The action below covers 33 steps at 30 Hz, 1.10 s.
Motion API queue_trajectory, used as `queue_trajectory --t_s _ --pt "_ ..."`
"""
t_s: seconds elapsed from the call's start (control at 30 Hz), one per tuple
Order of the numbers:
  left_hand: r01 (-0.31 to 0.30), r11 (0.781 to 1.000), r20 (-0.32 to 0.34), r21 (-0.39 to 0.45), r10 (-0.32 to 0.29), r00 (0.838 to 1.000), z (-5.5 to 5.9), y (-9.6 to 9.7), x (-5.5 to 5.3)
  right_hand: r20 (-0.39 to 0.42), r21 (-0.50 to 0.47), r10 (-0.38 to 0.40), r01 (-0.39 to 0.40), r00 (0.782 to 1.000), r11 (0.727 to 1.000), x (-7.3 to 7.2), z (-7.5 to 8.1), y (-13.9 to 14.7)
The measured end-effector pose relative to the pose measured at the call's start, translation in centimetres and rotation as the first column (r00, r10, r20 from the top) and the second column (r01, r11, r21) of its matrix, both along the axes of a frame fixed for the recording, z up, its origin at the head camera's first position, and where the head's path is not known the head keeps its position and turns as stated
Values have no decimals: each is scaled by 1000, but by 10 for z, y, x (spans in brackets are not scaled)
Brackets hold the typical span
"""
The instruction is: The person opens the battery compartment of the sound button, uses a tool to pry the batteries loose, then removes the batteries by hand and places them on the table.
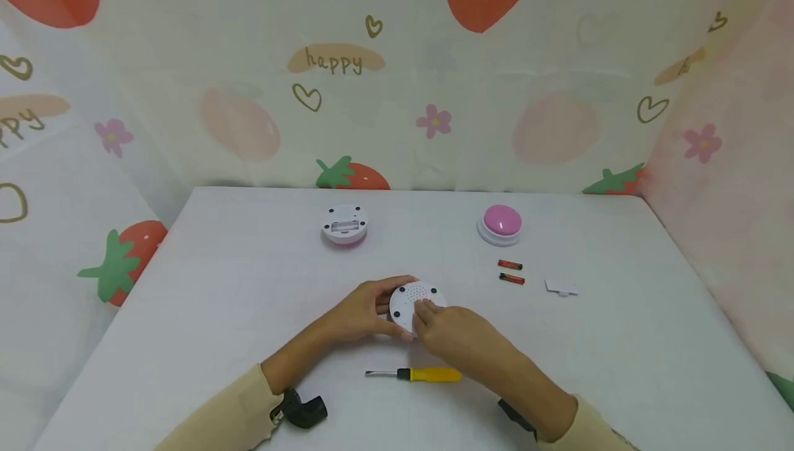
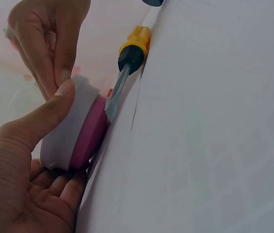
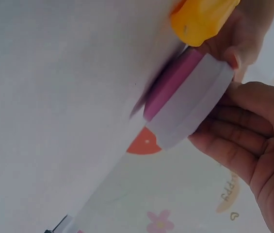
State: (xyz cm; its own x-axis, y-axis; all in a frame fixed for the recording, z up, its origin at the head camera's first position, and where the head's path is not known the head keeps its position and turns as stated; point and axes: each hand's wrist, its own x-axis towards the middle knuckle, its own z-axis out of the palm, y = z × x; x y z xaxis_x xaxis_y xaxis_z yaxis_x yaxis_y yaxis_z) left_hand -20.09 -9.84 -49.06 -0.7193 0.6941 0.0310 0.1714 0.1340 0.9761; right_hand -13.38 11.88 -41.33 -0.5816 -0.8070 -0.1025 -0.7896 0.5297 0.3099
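My left hand holds a round push-button device by its rim, thumb on the near side and fingers on the far side. The device is upside down: its white base, with dark feet and small holes, faces up, and its pink dome is against the table. Over the base, my right hand touches the white underside with its fingertips. Those fingers hide part of the base. Nearer me lies a flat-blade screwdriver with a yellow handle, its tip pointing left.
At the back left, a second device lies upside down with its battery compartment uncovered. A third, pink button stands upright at the back right. Before it are two batteries and a small white cover.
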Motion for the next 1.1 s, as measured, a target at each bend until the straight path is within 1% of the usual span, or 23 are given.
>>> queue_trajectory --t_s 0.17,0.37,0.5,0.7,0.8,0.93,1.1 --pt "-9 1000 2 -17 9 1000 2 0 -1 -48 -12 27 -28 998 1000 1 -2 0" --pt "-8 1000 7 -12 8 1000 0 -1 -1 -20 -45 25 -26 999 999 -1 -2 2" --pt "-10 1000 14 -3 10 1000 0 -1 -1 -7 -101 25 -26 1000 995 -4 -2 4" --pt "-17 1000 31 12 16 999 -1 -1 0 62 -210 -8 21 998 977 -6 -4 6" --pt "-21 1000 33 15 20 999 -2 -1 0 75 -247 -33 51 997 968 -6 -5 6" --pt "-20 999 31 29 19 999 -3 0 0 52 -261 -68 79 996 962 -5 -6 5" --pt "-15 999 28 38 14 1000 -3 -1 0 42 -232 -109 116 993 966 -4 -7 2"
